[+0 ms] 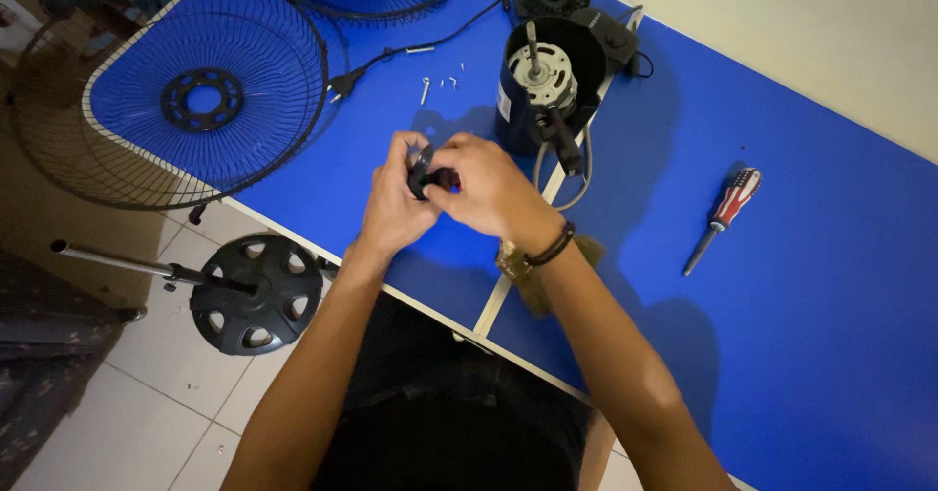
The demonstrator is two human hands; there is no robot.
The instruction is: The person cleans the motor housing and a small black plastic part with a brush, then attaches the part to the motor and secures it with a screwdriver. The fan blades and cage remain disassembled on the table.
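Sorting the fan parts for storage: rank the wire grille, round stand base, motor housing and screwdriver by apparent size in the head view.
1. wire grille
2. round stand base, though on the floor, farther away
3. motor housing
4. screwdriver

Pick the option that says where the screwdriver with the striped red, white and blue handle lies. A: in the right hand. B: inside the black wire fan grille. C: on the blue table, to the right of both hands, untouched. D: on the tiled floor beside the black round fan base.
C: the screwdriver with the striped handle lies alone on the blue table, apart from the right hand and left hand.
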